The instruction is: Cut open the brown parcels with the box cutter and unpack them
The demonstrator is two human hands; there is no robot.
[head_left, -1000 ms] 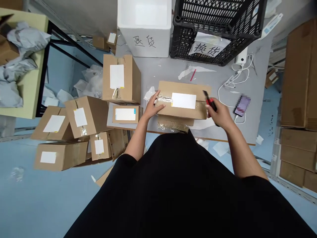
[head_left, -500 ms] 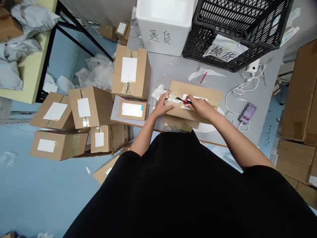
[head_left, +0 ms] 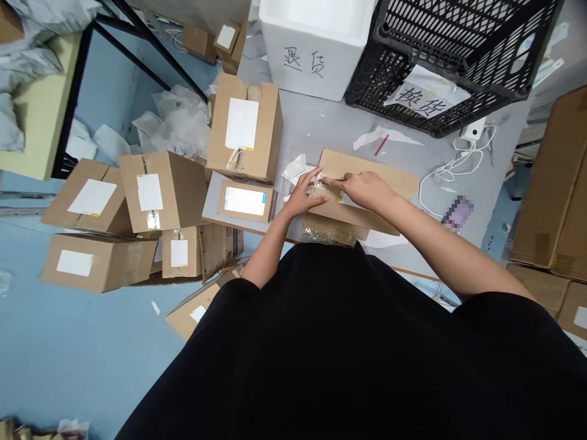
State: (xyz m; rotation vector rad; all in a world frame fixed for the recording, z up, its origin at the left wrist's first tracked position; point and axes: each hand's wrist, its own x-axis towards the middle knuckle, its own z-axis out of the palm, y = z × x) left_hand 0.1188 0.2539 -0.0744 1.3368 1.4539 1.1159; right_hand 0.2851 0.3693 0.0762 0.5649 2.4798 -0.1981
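Note:
A brown cardboard box [head_left: 367, 170] lies on the grey table in front of me, with clear tape at its left end and a white label partly covered. My left hand [head_left: 302, 197] rests on that end, fingers spread and thumb on the top face, bracing the box. Over the label, my right hand [head_left: 367, 190] is closed with its index finger stretched toward the taped end. The utility knife seen in it a moment earlier is now hidden under the hand. Against my shirt, a second carton with shiny tape [head_left: 328, 231] is below the box.
To the left stand a tall labelled carton [head_left: 263, 137] and a flat small box [head_left: 245, 201]. A white bin [head_left: 316, 61] and black crate [head_left: 413, 91] line the back. Phone [head_left: 458, 212], white cable [head_left: 440, 174] and red strip [head_left: 381, 145] lie rightward. More cartons [head_left: 151, 195] are stacked left.
My right hand has turned palm down and its index finger has reached left to the taped end; the knife has gone out of sight. My left hand stays in place. The view has shifted slightly.

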